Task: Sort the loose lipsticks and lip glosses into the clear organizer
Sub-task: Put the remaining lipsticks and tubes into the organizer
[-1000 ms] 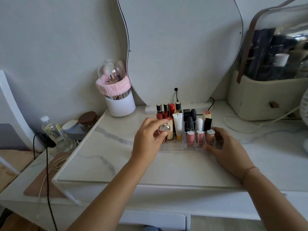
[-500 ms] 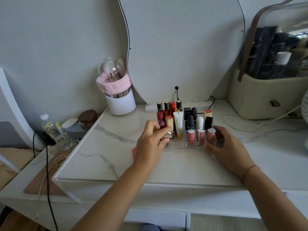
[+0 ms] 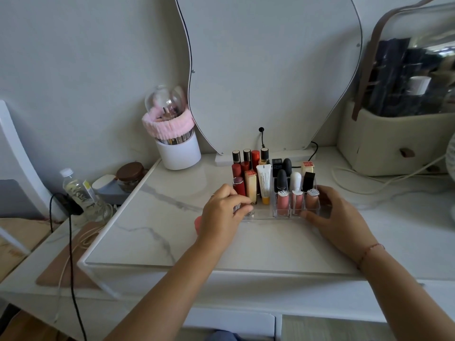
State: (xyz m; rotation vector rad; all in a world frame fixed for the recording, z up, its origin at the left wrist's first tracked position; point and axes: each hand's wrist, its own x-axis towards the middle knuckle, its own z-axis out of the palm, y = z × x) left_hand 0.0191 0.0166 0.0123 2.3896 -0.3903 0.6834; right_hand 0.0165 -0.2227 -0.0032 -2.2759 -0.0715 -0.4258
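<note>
A clear organizer (image 3: 261, 212) stands on the marble tabletop (image 3: 160, 230), filled with upright lipsticks and glosses. These include a white tube (image 3: 264, 180) and three pink glosses (image 3: 282, 201) in front. My left hand (image 3: 220, 215) reaches in at the front left corner. Its fingertips pinch a silver-ended lipstick (image 3: 249, 212) set low in the front compartment, mostly hidden by the fingers. My right hand (image 3: 337, 217) holds the organizer's right end, thumb at the front and fingers behind. A pink object (image 3: 197, 223) peeks out under my left palm.
A white brush holder with a pink band (image 3: 177, 148) stands at the back left, under a curved mirror (image 3: 270, 70). A beige cosmetic case (image 3: 394, 141) sits at the back right, with a white cable (image 3: 369, 187) beside it. A water bottle (image 3: 76, 190), jar (image 3: 129, 175) and black cable (image 3: 71, 242) are left of the tabletop.
My left hand has lowered the silver-ended lipstick from above the organizer down into its front left compartment. The right hand has stayed on the organizer's right end.
</note>
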